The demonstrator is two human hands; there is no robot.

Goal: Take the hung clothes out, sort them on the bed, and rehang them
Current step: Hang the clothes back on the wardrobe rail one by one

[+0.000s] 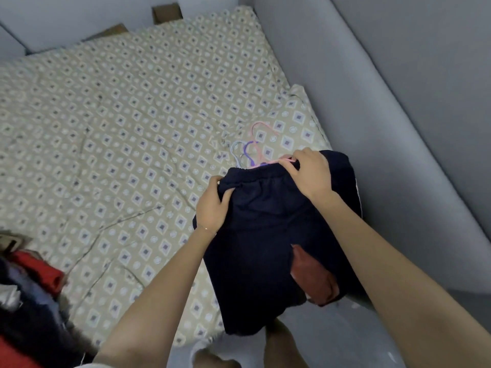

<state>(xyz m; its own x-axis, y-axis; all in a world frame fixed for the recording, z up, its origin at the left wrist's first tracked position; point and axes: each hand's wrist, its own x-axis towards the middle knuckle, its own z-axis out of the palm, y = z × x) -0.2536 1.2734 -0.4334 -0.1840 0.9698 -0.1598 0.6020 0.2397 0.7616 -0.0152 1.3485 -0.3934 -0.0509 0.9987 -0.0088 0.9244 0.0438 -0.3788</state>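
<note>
Shorts (265,235), navy — waistband gripped at one end by the left hand (212,205), fingers curled into the cloth. Right hand (310,173) pinches the other end together with a pink hanger (276,163); bed (106,115) beneath both.

We look down on a bed (119,115) with a beige, diamond-patterned cover. Dark navy shorts (265,235) lie at its near right corner. Our left hand (212,205) grips the elastic waistband, and our right hand (310,173) pinches a pink hanger (276,162) against it. A purple hanger (247,150) and a pale blue hanger (233,151) lie just beyond. A heap of clothes (39,282) sits lower left.
</note>
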